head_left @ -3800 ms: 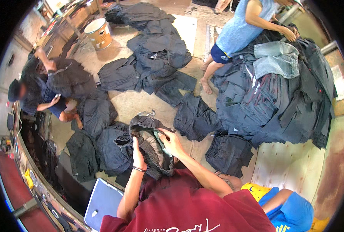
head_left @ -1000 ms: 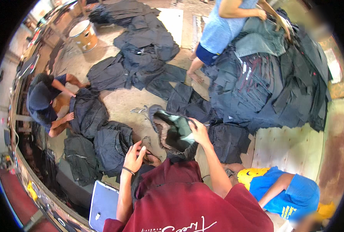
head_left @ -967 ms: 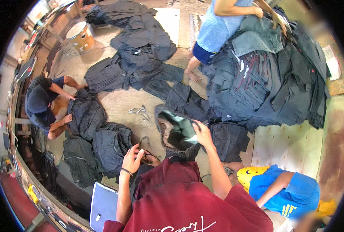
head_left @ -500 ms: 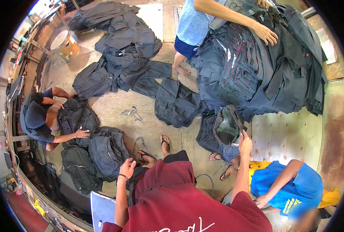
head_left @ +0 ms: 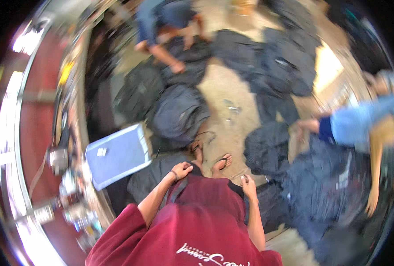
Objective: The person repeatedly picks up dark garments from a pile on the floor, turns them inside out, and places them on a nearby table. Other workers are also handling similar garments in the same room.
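My left hand (head_left: 182, 169), with a dark band at the wrist, rests by my left thigh, its fingers curled; anything inside them is hidden. My right hand (head_left: 248, 186) is near my right knee, fingers pinched around something small and pale that blur keeps me from naming. Just beyond the left hand is a rounded heap of dark elastic-waisted trousers (head_left: 179, 111). Beyond the right hand, another dark garment (head_left: 267, 148) lies on the floor, and more dark cloth (head_left: 270, 204) lies beside that hand.
A blue-grey rectangular panel (head_left: 119, 155) with a pale rim stands at left, beside a cluttered ledge (head_left: 84, 190). One co-worker (head_left: 161, 26) bends over dark garments at the top. Another, in a light blue shirt (head_left: 365, 119), is at the right by a large garment pile (head_left: 329, 186).
The view has swung to the left. My right hand has come away from the upright dark trousers at the right and lowered toward my knee. My left hand has dropped to my thigh.
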`<act>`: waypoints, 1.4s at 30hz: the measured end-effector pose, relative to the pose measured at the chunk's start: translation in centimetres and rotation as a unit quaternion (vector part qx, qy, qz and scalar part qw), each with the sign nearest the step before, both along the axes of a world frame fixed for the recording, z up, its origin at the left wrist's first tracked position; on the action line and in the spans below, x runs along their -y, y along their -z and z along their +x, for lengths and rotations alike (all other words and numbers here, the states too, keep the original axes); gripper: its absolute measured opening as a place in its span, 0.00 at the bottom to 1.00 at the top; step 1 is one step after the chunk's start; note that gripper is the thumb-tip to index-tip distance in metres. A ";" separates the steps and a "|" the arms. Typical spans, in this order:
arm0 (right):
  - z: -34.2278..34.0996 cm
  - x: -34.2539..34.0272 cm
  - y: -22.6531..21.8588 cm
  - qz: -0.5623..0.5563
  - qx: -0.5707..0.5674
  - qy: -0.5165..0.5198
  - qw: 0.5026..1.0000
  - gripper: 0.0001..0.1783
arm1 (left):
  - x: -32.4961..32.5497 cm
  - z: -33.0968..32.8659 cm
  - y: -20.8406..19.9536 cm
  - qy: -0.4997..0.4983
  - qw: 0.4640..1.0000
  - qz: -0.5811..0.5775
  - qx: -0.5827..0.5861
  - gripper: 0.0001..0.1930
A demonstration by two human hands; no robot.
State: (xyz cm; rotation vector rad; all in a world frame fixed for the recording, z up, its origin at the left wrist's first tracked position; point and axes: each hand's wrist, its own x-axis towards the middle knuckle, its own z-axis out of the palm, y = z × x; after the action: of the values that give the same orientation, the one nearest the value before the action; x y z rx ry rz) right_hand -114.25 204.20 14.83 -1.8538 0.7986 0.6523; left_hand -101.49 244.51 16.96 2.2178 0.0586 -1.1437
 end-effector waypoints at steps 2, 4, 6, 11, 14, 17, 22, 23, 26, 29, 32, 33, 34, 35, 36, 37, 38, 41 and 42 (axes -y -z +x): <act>2.8 0.1 -0.3 -0.023 0.119 -0.114 0.986 0.26 | -2.2 -4.3 1.6 -0.168 0.982 0.075 0.033 0.27; 4.8 0.8 -0.2 -0.026 0.034 -0.126 0.991 0.27 | -4.4 -7.6 3.5 -0.278 0.950 0.136 -0.045 0.27; 6.1 2.5 -0.4 -0.078 -0.002 -0.173 0.982 0.27 | -5.1 -11.2 5.2 -0.315 0.917 0.236 -0.060 0.28; 7.7 5.0 -2.1 -0.103 -0.051 -0.269 0.956 0.26 | -6.3 -18.7 9.4 -0.548 0.756 0.321 -0.160 0.33; 9.2 4.6 -3.5 -0.132 -0.107 -0.300 0.939 0.26 | -10.7 -22.9 10.4 -0.550 0.687 0.448 -0.155 0.37; 11.2 3.1 -4.4 -0.153 -0.123 -0.332 0.923 0.27 | -19.7 -26.1 9.2 -0.484 0.697 0.516 -0.119 0.45; 15.8 -1.3 -4.5 -0.115 -0.056 -0.339 0.932 0.26 | -30.5 -25.7 6.2 -0.499 0.744 0.406 -0.183 0.69; 16.3 -2.2 -4.7 -0.117 -0.048 -0.336 0.933 0.26 | -31.5 -26.2 5.8 -0.518 0.751 0.367 -0.183 0.72; 17.4 -5.1 -5.6 -0.145 -0.016 -0.339 0.929 0.22 | -32.9 -27.7 7.6 -0.535 0.755 0.324 -0.197 0.74; 17.0 -7.7 -6.5 -0.147 -0.010 -0.383 0.912 0.24 | -33.6 -30.0 11.1 -0.515 0.760 0.385 -0.101 0.72; 15.8 -9.5 -7.2 -0.115 -0.056 -0.380 0.916 0.25 | -34.2 -32.0 13.7 -0.492 0.760 0.405 -0.131 0.74; 15.5 -9.8 -7.2 -0.115 -0.081 -0.377 0.915 0.26 | -34.5 -32.7 13.9 -0.508 0.755 0.381 -0.166 0.74; 15.3 -9.9 -7.2 -0.113 -0.096 -0.378 0.914 0.26 | -35.1 -32.7 14.7 -0.515 0.751 0.383 -0.157 0.74; 14.9 -9.7 -7.3 -0.106 -0.082 -0.372 0.919 0.26 | -35.2 -33.3 15.1 -0.522 0.745 0.387 -0.153 0.73; 14.8 -9.4 -7.1 -0.115 -0.109 -0.351 0.923 0.26 | -35.2 -33.9 15.3 -0.521 0.737 0.406 -0.144 0.73; 14.6 -9.0 -7.1 -0.115 -0.091 -0.362 0.920 0.26 | -35.8 -33.8 16.1 -0.529 0.751 0.384 -0.097 0.71; 14.4 -8.4 -7.0 -0.125 -0.102 -0.367 0.916 0.26 | -36.3 -33.9 16.7 -0.526 0.762 0.375 -0.047 0.69; 13.7 -6.9 -6.4 -0.146 -0.094 -0.377 0.910 0.27 | -37.8 -33.6 17.7 -0.492 0.799 0.342 -0.046 0.63; 13.3 -6.5 -6.2 -0.154 -0.097 -0.379 0.907 0.27 | -38.2 -33.5 17.4 -0.475 0.803 0.341 -0.112 0.61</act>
State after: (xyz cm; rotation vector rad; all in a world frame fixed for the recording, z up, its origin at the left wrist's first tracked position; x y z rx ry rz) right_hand -100.96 210.73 21.05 -2.4307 0.2744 1.2694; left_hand -135.03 282.69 -0.48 2.0611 1.7085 -0.8086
